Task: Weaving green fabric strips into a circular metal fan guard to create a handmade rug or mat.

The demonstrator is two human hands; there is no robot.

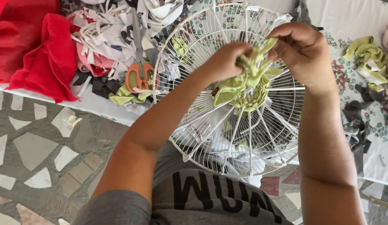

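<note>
A round white wire fan guard (244, 125) stood tilted at the centre of the frame, its lower rim resting against the person's lap and its upper rim leaning toward the counter (352, 16); this attitude appeared to keep the hub facing the person and within reach of both hands. At the hub, lime-green fabric strips (250, 89) were woven around the wire spokes in a small tight coil, with loose ends hanging to the left of centre. The left hand (225, 62), at centre frame, was closed on a bunched length of the green strip just above the coil, fingers curled together around the cloth. The right hand (300, 52), at upper right of centre, had its fingers pinched shut on the strip's free end, drawing it upward; the strip ran taut between the two hands, judged to be so held to keep tension on the weave. How far the inner fingertips overlapped could not be told, as the knuckles hid them. At upper left, orange-handled scissors (139, 73) lay on a heap of white, pink and dark fabric scraps (106, 37), near the guard's left rim. A red cloth (39, 54) lay at the far upper left, hanging over the counter edge. Further green strips (367, 56) lay at the right edge on a floral covering. A stone-patterned floor (43, 146) showed at lower left.
</note>
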